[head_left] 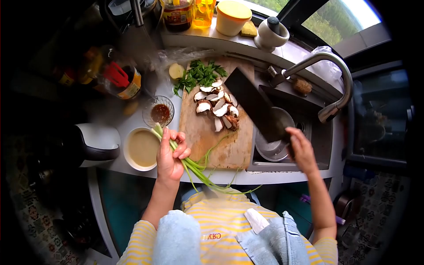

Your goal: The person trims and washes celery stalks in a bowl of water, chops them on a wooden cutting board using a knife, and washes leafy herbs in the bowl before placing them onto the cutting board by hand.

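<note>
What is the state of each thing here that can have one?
Green onions, bunched in left hand
Cleaver, held in right hand
Mushrooms, cut
Leafy greens, heaped on board
White bowl, holding pale liquid
Glass bowl, holding brown sauce
Metal bowl, in sink; contents unclear
Faucet, no water visible
Tub, lidded
Mortar, pestle inside

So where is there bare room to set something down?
Mostly bare: the cutting board's near end, between sliced mushrooms and front edge, though green stems in the left hand cross it in view. A narrower strip lies left of the mushrooms. Crowded: the board's far end, under leafy greens, and the counter leftward, with sauce bowl and pale-liquid bowl.
</note>
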